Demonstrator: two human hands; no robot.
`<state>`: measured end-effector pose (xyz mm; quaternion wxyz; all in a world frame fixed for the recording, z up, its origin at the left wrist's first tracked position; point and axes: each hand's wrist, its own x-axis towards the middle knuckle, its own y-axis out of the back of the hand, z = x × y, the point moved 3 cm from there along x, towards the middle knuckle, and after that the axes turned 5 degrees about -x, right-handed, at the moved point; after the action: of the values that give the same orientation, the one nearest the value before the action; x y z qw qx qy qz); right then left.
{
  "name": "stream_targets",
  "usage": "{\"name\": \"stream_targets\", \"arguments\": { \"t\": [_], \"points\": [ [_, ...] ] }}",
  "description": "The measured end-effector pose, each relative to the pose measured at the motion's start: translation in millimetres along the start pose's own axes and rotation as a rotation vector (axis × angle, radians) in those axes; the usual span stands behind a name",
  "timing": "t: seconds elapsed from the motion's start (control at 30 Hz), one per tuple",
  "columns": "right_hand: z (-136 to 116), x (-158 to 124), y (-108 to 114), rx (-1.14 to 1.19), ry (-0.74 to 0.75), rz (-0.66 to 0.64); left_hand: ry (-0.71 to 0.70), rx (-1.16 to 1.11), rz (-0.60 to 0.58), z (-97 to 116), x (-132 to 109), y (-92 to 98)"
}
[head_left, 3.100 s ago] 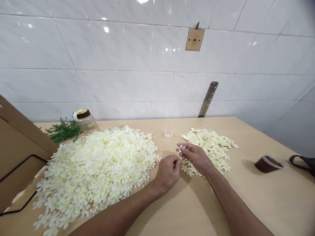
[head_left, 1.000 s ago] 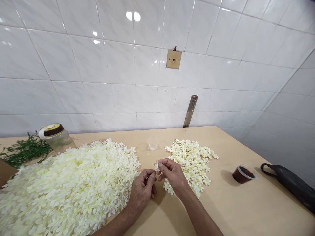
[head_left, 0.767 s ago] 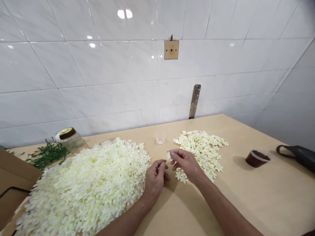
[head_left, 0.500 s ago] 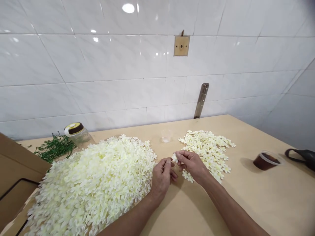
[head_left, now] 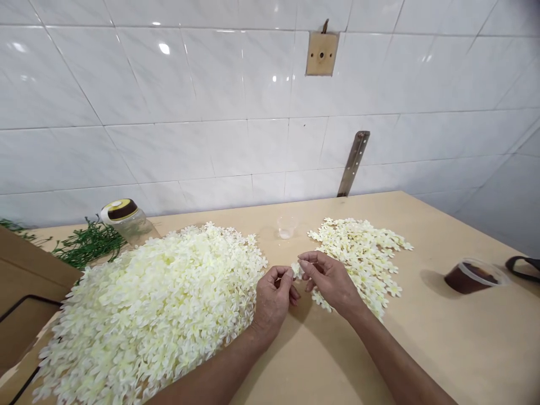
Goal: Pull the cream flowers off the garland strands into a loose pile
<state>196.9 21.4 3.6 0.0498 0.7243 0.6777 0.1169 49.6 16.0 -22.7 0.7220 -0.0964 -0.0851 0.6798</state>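
A small cream-white artificial flower (head_left: 296, 270) is pinched at the fingertips of my left hand (head_left: 273, 295). My right hand (head_left: 331, 281) is just to its right, thumb and forefinger slightly apart beside the petals, the other fingers curled. Whether it still touches the flower is hard to see. Left of my hands spreads a large heap of loose artificial flowers (head_left: 169, 298). A smaller, flatter spread of the same flowers (head_left: 358, 253) lies behind and right of my right hand. Beyond my hands stands a small clear cup (head_left: 286, 228) with some whitish content.
At the back left, a clear jar (head_left: 130, 222) with a brown and yellow lid stands near green artificial stems (head_left: 88, 244). A cardboard box (head_left: 34, 281) borders the left side. On the right is a tub of dark liquid (head_left: 472, 277), with a black strap (head_left: 523, 267) beyond it.
My right thumb and forefinger have loosened from the flower, which now sits at my left fingertips. The view has tilted down a little and shifted.
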Motion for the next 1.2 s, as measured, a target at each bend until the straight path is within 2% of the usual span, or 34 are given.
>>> {"name": "stream_targets", "arguments": {
  "t": [0.2,0.37,0.73,1.0,1.2],
  "points": [
    [-9,-4,2,-0.231,0.282,0.013,0.015,-0.034,0.015,5,-1,0.3],
    [-11,-5,0,-0.304,0.357,0.023,0.035,-0.076,0.004,6,-1,1.3],
    [-7,-5,-4,-0.236,0.189,0.041,0.073,-0.152,-0.052,7,-2,1.3],
    [-10,-6,-4,-0.16,0.045,-0.028,0.057,-0.123,-0.05,5,0,1.9],
    [0,-2,-5,0.007,-0.044,-0.026,0.069,-0.132,-0.024,3,1,1.8]
  ]
}}
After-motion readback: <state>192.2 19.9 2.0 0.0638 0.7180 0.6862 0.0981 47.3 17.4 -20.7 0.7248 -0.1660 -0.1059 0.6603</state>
